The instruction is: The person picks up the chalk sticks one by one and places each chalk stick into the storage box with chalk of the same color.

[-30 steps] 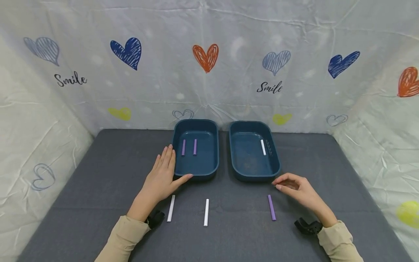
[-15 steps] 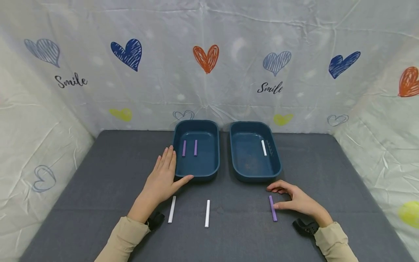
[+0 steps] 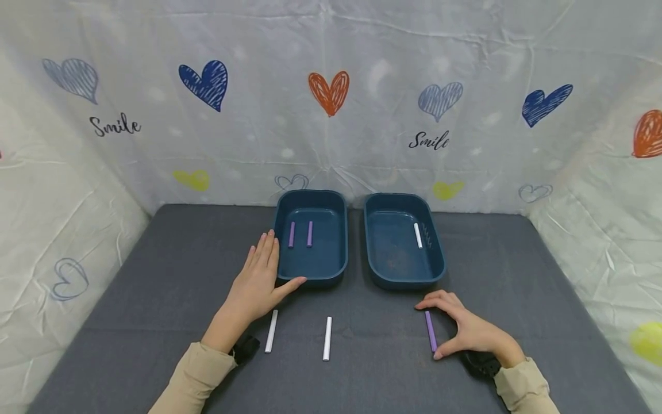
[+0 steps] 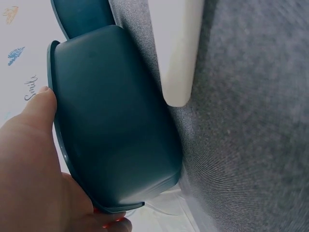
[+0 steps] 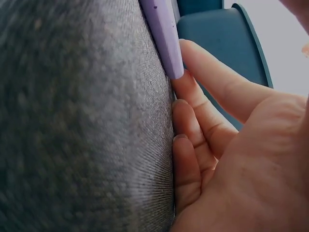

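Note:
My left hand (image 3: pixel 253 287) rests against the left blue tray (image 3: pixel 312 276), fingers straight along its left side and thumb at its front rim. Two purple chalk sticks (image 3: pixel 310 234) lie inside that tray. To the right, my right hand (image 3: pixel 465 325) arches over a purple chalk (image 3: pixel 430 332) on the cloth, its thumb by the near end and index finger by the far end. In the right wrist view, the index fingertip is close beside the purple chalk (image 5: pixel 164 38); no firm grip shows. The right blue tray (image 3: pixel 395 279) contains one white chalk (image 3: pixel 418 236).
Two white chalks, a left one (image 3: pixel 271 331) and a right one (image 3: pixel 327 338), lie on the grey cloth (image 3: pixel 377 368) in front of the left tray. A white curtain (image 3: pixel 258 138) with printed hearts stands behind the trays.
My right hand has moved down and left from near the right tray's corner to the purple chalk, spreading thumb and fingers. The left hand stays in place at its tray.

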The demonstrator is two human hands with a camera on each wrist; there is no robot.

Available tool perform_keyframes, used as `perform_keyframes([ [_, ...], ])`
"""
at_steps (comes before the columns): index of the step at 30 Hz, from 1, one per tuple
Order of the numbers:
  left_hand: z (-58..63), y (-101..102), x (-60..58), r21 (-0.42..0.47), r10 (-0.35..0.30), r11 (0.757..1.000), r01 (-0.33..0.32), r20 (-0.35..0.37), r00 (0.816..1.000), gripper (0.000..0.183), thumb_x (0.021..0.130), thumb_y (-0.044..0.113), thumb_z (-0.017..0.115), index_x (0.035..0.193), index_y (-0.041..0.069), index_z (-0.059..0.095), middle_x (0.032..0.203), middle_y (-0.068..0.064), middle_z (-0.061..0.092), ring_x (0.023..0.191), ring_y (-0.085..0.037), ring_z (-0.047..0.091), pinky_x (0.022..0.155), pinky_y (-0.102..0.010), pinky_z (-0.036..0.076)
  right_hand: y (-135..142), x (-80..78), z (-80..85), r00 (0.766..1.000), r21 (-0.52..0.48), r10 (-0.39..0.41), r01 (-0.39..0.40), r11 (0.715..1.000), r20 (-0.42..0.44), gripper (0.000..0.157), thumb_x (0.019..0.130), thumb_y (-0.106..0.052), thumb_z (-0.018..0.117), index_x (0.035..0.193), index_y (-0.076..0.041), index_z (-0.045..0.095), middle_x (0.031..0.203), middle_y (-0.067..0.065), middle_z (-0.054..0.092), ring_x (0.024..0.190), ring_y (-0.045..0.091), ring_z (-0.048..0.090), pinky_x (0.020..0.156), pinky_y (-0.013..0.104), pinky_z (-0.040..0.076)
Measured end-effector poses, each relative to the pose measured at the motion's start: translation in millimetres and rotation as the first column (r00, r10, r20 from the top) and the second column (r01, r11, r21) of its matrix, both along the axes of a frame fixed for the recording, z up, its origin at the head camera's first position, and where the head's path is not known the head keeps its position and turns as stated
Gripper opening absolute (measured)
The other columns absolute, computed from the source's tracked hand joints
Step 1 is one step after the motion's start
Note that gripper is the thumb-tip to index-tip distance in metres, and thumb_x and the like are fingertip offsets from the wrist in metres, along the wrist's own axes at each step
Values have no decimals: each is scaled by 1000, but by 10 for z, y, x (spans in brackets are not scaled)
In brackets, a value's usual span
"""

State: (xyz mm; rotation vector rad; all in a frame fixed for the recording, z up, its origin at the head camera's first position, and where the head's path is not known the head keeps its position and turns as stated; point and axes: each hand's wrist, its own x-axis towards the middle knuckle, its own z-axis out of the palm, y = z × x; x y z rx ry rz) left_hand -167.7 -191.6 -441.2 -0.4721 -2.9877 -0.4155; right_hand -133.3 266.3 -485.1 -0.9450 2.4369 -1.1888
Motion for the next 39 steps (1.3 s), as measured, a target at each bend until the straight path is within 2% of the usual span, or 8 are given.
perform_keyframes([
  [10,-4,-3,5,5,3,1000,-3,6,1000,109,91,72,48,154,-10,13,164,-21,0,151,-34,-1,121,-52,7,-33,39,-5,998,18,-47,48,999,-41,71,76,-36,87,138,-26,54,136,-7,47,123,17,37,97,39,37],
  [20,-4,-4,6,1,1,1000,-1,9,1000,109,92,72,47,154,-10,12,164,-22,0,151,-35,-2,121,-51,6,-12,59,-27,997,31,-67,68,997,-30,75,73,-38,88,139,-26,54,138,-6,45,125,17,36,99,43,37],
  [32,-8,13,-12,-10,7,1000,-7,8,1000,109,92,73,46,154,-10,12,164,-21,0,151,-35,-1,121,-52,7,5,53,-13,996,29,-64,66,997,-55,73,75,-36,87,139,-24,55,136,-7,46,123,14,36,97,40,38],
  [39,-6,11,-13,-12,6,1000,-6,17,1000,109,91,73,47,154,-10,12,164,-21,-1,151,-36,-1,121,-52,7,4,56,-33,997,30,-62,63,998,-50,73,76,-36,87,140,-26,54,136,-7,46,124,15,36,99,43,37],
])
